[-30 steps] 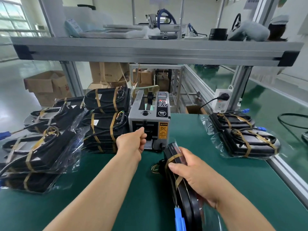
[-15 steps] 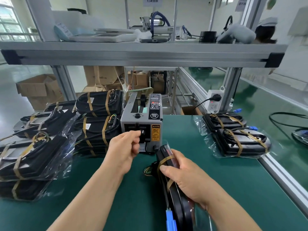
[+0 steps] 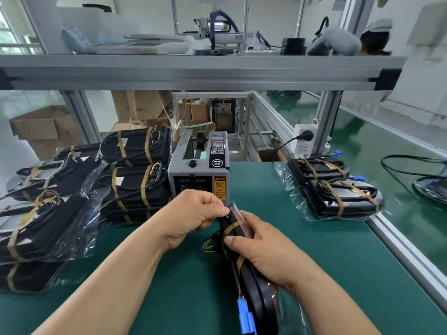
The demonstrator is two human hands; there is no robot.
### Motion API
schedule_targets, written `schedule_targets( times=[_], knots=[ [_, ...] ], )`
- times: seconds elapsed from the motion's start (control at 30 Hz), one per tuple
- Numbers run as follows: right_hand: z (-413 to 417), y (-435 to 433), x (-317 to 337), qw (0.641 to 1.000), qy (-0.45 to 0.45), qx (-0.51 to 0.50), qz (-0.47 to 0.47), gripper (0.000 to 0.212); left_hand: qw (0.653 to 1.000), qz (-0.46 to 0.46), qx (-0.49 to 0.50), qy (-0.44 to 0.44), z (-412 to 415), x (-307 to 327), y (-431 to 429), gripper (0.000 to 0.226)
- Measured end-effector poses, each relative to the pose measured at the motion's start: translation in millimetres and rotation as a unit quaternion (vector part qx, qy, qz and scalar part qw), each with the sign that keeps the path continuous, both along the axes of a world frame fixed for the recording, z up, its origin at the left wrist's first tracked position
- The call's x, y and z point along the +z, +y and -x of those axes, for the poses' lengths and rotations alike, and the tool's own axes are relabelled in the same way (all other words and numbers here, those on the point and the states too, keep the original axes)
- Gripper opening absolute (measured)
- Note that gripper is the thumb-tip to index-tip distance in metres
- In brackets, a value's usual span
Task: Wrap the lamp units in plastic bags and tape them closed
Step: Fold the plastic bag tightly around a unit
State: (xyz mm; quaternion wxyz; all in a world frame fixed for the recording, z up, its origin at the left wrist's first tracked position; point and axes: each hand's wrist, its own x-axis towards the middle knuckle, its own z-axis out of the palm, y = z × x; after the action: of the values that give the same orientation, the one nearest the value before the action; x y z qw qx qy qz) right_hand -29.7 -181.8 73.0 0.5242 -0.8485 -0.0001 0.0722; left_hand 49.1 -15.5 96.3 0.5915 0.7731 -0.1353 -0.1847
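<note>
Gripping a black lamp unit [image 3: 256, 303] on its edge with the right hand [image 3: 261, 247], fingers curled round the far side, thumb laid across the near edge just below a brown band [image 3: 233, 226]. Pinching the top corner of the clear plastic bag [image 3: 239, 212] over it with the left hand [image 3: 193, 213], thumb and forefinger pressed together, the rest curled in. Tape in that pinch or not? Honestly can't tell, too small. Sits low in the middle of the green surface [image 3: 169, 274], top end just in front of the grey tape dispenser [image 3: 198, 170], lower end running off toward the bottom of the view with a blue connector [image 3: 244, 317] alongside and a few coloured wires [image 3: 208, 245] poking out under the left hand. Right up against the dispenser's left side: a stack of banded black units [image 3: 135, 184]. Further left, a pile of units in crinkly clear bags [image 3: 41, 228] out at the surface's edge. Over on the right, well apart from both hands, two more bagged units [image 3: 338, 197] lying flat, one just behind the other. Behind those, a white socket block [image 3: 304, 141] on the frame post with a black plug in it. Overhead, an aluminium shelf [image 3: 193, 68] loaded with trays and odds and ends. Past the surface on the left, cardboard boxes [image 3: 43, 129] on the floor.
</note>
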Motion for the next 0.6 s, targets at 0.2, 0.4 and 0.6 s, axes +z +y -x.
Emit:
schedule_targets(
  times=[0.2,0.4,0.6],
  knots=[
    [0.6,0.6,-0.5,1.0,0.002,0.0,-0.008,0.044,1.0,0.008,0.003,0.004,-2.4,-1.5,-0.8,0.021],
    [-0.7,0.1,-1.6,1.0,0.004,-0.005,-0.016,0.043,1.0,0.015,0.007,0.005,-1.9,-2.0,-3.0,0.019],
    [-0.3,-0.2,-2.2,1.0,0.001,-0.005,-0.017,0.056,1.0,0.006,0.021,-0.013,-3.2,-5.3,-3.9,0.024]
  ],
)
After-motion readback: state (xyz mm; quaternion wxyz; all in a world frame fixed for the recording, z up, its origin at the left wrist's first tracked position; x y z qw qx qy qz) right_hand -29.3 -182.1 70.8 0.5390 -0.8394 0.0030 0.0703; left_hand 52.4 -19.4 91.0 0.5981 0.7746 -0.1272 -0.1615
